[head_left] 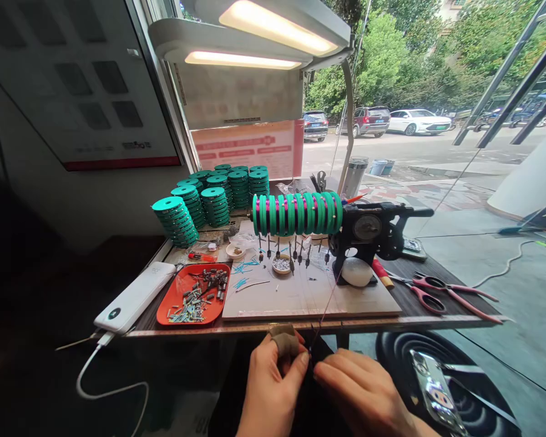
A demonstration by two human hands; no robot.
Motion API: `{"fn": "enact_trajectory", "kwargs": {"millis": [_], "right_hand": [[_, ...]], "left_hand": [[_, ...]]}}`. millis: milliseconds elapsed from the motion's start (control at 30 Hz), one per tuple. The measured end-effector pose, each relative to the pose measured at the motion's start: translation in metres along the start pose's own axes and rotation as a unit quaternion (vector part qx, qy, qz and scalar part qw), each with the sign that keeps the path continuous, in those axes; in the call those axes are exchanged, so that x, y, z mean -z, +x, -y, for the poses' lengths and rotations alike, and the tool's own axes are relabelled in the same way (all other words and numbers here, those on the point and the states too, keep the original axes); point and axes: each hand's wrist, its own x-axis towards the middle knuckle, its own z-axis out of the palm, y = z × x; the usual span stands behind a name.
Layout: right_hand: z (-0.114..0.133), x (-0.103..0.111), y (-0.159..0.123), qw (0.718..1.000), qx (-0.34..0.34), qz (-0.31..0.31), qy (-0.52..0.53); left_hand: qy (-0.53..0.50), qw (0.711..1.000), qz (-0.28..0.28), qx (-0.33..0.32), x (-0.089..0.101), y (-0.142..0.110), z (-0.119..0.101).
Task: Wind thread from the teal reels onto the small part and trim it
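Note:
My left hand (273, 379), with a brown cover on one finger, is closed in a pinch just in front of the bench edge. A thin reddish line (330, 298) runs down to its thumb tip from beside the black winding machine (368, 226). Close by on the right, my right hand (361, 385) is also closed, its fingertips near the same spot; what it grips is hidden. Above the board, a row of green spools (295, 213) wound with pink and dark line sits on the machine's shaft. Small dark weights (292, 265) hang beneath them.
An orange tray (164, 311) of small metal parts and a white power bank (134, 294) lie left on the bench. Stacked green spools (216, 206) stand behind. A small bowl (281, 271) of beads rests on the board (264, 308). Scissors (425, 300) and pliers (459, 291) lie right.

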Motion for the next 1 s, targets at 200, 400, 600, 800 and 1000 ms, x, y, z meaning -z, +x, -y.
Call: {"fn": "enact_trajectory", "kwargs": {"millis": [200, 400, 600, 800, 1000], "right_hand": [[-0.005, 0.015, 0.056, 0.945, -0.217, 0.222, 0.106], [-0.029, -0.002, 0.132, 0.848, -0.270, 0.431, 0.146], [-0.028, -0.003, 0.141, 0.856, -0.214, 0.457, 0.108], [-0.025, 0.025, 0.060, 0.983, 0.024, 0.176, -0.048], [-0.027, 0.012, 0.010, 0.970, 0.201, 0.129, -0.038]], "left_hand": [[0.312, 0.866, -0.183, -0.345, -0.004, -0.006, 0.034], [0.411, 0.749, -0.235, -0.464, 0.005, 0.002, 0.038], [0.219, 0.919, -0.091, -0.316, 0.011, 0.003, 0.008], [-0.395, 0.879, 0.033, 0.265, 0.008, 0.012, 0.002], [-0.453, 0.832, 0.057, 0.314, 0.005, 0.013, 0.005]]}}
